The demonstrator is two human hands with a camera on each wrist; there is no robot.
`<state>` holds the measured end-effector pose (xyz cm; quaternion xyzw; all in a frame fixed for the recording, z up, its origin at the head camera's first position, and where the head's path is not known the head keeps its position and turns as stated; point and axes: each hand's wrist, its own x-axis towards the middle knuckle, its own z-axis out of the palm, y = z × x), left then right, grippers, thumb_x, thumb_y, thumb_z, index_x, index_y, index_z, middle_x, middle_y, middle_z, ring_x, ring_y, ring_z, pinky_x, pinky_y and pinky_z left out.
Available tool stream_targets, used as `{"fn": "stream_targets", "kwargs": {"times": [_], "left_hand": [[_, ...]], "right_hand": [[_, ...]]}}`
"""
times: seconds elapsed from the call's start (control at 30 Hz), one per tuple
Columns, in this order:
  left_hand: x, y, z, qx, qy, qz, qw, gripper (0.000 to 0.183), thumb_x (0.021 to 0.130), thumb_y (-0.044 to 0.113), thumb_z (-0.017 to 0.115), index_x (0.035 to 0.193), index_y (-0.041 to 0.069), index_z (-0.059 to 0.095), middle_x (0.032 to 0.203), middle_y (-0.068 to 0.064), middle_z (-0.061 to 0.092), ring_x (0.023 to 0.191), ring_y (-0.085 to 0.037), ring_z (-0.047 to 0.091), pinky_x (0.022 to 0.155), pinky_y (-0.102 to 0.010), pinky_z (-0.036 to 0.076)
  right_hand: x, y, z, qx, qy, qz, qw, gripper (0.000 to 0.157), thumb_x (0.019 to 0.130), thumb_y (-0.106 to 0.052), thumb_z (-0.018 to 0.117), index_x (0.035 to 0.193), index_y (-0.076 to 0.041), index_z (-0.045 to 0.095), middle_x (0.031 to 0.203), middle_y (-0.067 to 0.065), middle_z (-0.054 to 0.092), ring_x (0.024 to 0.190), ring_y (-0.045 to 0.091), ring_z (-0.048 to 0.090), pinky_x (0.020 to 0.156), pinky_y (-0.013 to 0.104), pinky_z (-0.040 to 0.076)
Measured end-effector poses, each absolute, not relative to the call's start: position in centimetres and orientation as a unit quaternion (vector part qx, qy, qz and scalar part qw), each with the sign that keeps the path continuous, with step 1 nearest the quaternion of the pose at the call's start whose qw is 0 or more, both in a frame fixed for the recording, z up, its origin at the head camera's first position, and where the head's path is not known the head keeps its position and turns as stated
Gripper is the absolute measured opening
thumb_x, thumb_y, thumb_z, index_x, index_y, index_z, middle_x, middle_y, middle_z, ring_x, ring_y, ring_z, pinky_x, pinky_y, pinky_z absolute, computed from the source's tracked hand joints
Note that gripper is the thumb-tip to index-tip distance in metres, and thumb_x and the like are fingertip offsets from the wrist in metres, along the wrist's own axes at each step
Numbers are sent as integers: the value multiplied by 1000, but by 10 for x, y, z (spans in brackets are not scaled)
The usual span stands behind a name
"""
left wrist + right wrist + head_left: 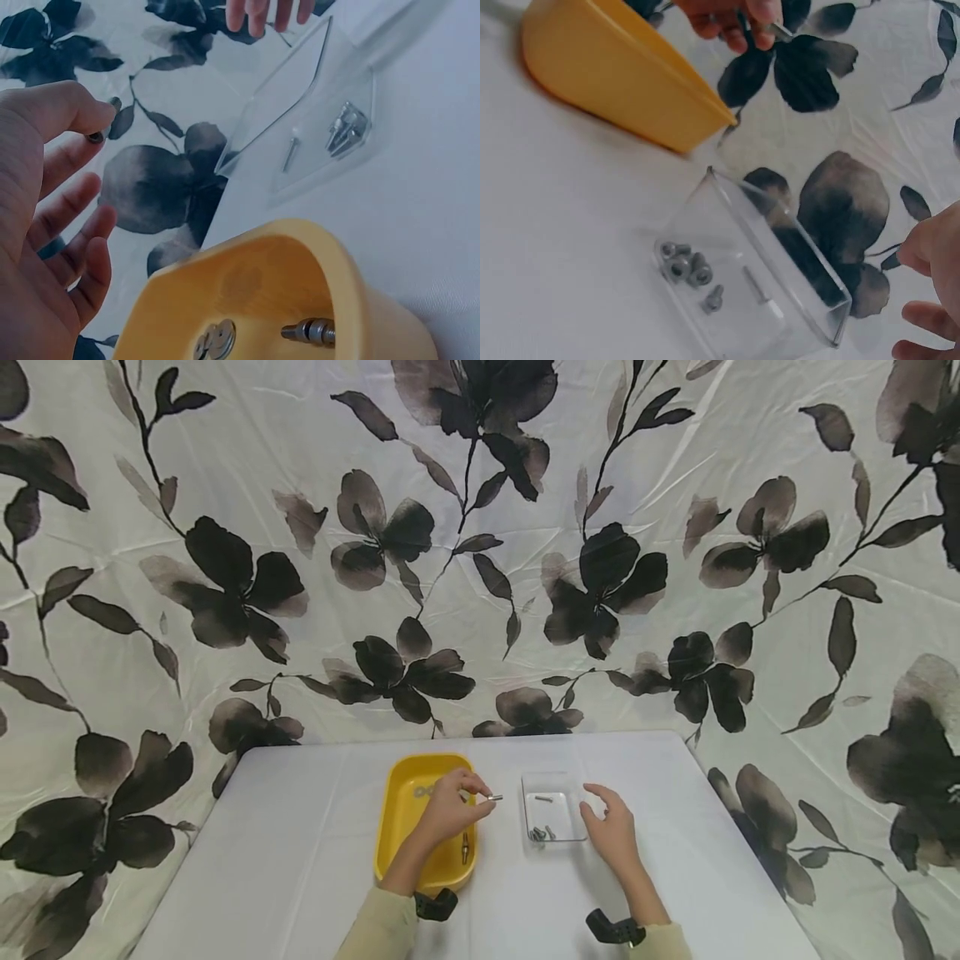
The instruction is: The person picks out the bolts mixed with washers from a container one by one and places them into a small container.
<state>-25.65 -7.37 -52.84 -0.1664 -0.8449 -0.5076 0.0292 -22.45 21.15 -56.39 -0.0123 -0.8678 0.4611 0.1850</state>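
Observation:
Over the right edge of the yellow tray (381,827), my left hand (450,806) pinches a short silvery metal rod (495,797) between thumb and forefinger; its exact kind is unclear. In the left wrist view the other fingers of this hand curl loosely. My right hand (613,831) is at the right side of the clear plastic box (555,839), thumb and fingers apart, with nothing between them. Inside the box, several socket-head bolts (679,266) cluster in one corner, and a slim bolt (291,154) lies apart from them.
In the yellow tray are several flat washers (216,339) and a threaded metal piece with rings on it (311,331). Both containers stand on a white-covered table (285,843). A floral cloth (480,568) hangs behind the table's far edge.

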Motion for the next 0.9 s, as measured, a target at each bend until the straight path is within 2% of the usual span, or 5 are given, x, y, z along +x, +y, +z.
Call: {"fn": "stream_targets", "kwargs": {"times": [0.2,0.47,0.7,0.9], "left_hand": [[-257,-66,-531,-172,-843,-509,18,7,79,20,80,81,20,73,97,6,58,96,-27,56,77,-35,49],[-259,-52,-538,-177,-849,-497,11,6,80,24,79,82,23,74,96,8,57,94,-16,54,77,-33,49],[-263,-39,-543,-176,-854,-489,26,6,79,25,79,81,24,74,93,10,59,90,-15,56,77,-32,49],[-268,-27,-545,-168,-847,-503,11,4,80,25,79,80,23,75,92,9,58,91,-14,54,80,-33,47]], "right_hand": [[-227,212,-573,-61,-860,489,135,40,93,-11,61,132,-3,56,136,24,50,123,45,49,94,50,46],[-229,212,-588,-83,-845,518,107,38,94,-12,60,132,-6,57,134,23,53,115,41,57,88,50,50],[-228,212,-596,-84,-836,534,92,38,95,-16,60,132,-9,58,131,20,57,111,38,60,86,47,52],[-231,213,-596,-81,-828,548,85,38,95,-15,59,132,-8,58,130,19,57,111,37,60,85,41,53]]}}
